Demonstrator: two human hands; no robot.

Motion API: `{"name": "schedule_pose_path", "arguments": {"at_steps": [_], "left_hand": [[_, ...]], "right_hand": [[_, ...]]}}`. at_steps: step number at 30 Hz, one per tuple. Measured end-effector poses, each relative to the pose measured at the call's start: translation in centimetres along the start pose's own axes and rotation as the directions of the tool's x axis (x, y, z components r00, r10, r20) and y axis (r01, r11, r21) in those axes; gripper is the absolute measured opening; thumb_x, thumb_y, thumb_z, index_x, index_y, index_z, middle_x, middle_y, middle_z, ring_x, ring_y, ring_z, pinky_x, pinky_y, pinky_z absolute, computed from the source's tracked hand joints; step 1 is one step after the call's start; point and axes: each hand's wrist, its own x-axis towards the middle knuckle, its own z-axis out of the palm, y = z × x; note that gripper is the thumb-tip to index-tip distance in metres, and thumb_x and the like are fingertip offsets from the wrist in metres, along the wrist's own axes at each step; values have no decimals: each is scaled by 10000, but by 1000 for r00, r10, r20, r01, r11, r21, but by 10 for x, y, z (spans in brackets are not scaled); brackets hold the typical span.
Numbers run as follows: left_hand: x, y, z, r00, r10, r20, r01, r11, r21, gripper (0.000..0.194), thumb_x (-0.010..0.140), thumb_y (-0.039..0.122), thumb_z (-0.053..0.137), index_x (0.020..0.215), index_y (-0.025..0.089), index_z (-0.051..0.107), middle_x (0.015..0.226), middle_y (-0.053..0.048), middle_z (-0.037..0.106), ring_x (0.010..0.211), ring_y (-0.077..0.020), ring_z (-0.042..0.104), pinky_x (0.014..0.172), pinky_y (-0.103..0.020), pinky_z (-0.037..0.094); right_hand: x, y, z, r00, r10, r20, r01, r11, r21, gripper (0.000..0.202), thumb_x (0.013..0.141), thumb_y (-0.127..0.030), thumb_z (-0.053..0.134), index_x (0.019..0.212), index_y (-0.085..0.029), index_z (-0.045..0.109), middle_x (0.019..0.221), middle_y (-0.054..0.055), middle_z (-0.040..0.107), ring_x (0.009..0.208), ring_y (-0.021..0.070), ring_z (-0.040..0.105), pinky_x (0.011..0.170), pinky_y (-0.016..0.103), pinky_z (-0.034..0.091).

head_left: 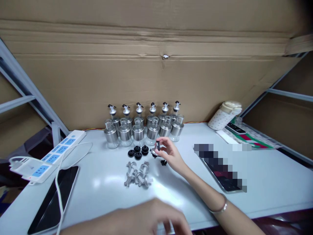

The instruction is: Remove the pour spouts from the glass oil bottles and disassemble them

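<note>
A: Where is the black and silver bottle pourer [154,151]?
B: In the right hand [172,154]. The thumb and fingers pinch it.
A: And the left hand [146,215]?
B: It's closer to the person, and blurry. Its fingers curl, but I can't tell if it has anything.
A: What's near the right hand?
B: Little black bits [163,162] lie just beside it, on the near side. Round black stoppers [137,152] sit to its left. A pile of silver spouts [139,178] lies between the hands, a bit to the left.
A: And past the right hand?
B: Six open glass bottles [138,133] in a row. Behind them stand six topped bottles [126,111].
</note>
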Motion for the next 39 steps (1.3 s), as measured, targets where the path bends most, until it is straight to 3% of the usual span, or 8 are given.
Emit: {"name": "schedule_pose_path", "arguments": {"at_steps": [1, 3, 6, 18, 24, 30, 35, 39], "left_hand": [[1, -5, -8, 992, -12, -125, 18, 999, 44, 162, 892, 332, 513, 950, 190, 565, 940, -36, 571, 910, -186, 558, 805, -320, 452], [2, -21, -23, 738, 76, -671, 154, 948, 277, 157, 866, 336, 525, 815, 188, 526, 767, -7, 540, 709, -160, 526, 668, -295, 435], [0, -47, -39, 524, 411, -746, 311, 723, 617, 218, 842, 388, 567, 825, 177, 513, 783, -27, 575, 742, -193, 541, 677, -320, 420], [15, -67, -33, 656, 530, -537, 383, 378, 843, 244, 939, 342, 447, 1046, 127, 489, 898, -88, 619, 777, -220, 528, 636, -325, 405], [12, -66, -29, 629, 606, -486, 276, 410, 869, 169, 961, 297, 384, 998, 143, 445, 841, -71, 565, 725, -196, 487, 616, -312, 420], [12, -61, -23, 636, 601, -483, 196, 480, 855, 162, 966, 320, 371, 1004, 168, 411, 849, -56, 534, 741, -184, 479, 642, -306, 438], [10, -67, -28, 650, 630, -425, 149, 443, 884, 202, 973, 355, 330, 1026, 171, 395, 860, -57, 537, 741, -178, 471, 638, -291, 416], [4, -71, -42, 554, 672, -492, 192, 472, 861, 282, 975, 426, 267, 1030, 181, 394, 850, -49, 526, 741, -177, 461, 664, -302, 400]], "right_hand": [[-1, 0, 0, 1000, -17, 2, 17, 999, -28, 308, 749, -343, 659, 1012, -253, 525, 873, -7, 469, 712, 121, 521, 663, 267, 471], [-4, 0, 1, 999, -45, 9, 45, 994, -99, 308, 763, -349, 648, 1022, -248, 517, 870, -2, 495, 714, 129, 526, 665, 272, 466], [-10, 0, 3, 996, -76, 43, 84, 973, -216, 308, 782, -376, 636, 1028, -233, 516, 857, 13, 537, 716, 142, 526, 643, 271, 458], [-20, -1, 15, 858, -474, 197, 512, 759, -402, 249, 841, -410, 588, 908, -202, 470, 694, -13, 512, 585, 115, 494, 550, 240, 432], [-17, -8, 16, 683, -639, 354, 724, 524, -448, 192, 932, -299, 423, 769, -200, 448, 578, -19, 439, 526, 131, 395, 498, 251, 332], [-21, -11, 18, 653, -657, 377, 755, 525, -394, 247, 932, -265, 386, 694, -212, 426, 514, -33, 395, 469, 128, 351, 464, 262, 269], [-28, -12, 15, 895, -445, 13, 434, 867, -245, 333, 977, -295, 298, 685, -209, 431, 479, -64, 375, 393, 89, 334, 425, 225, 277], [-9, -6, -8, 974, -179, -138, 132, 947, -293, 379, 954, -423, 351, 676, -199, 479, 558, -35, 434, 498, 105, 399, 510, 230, 346]]}}
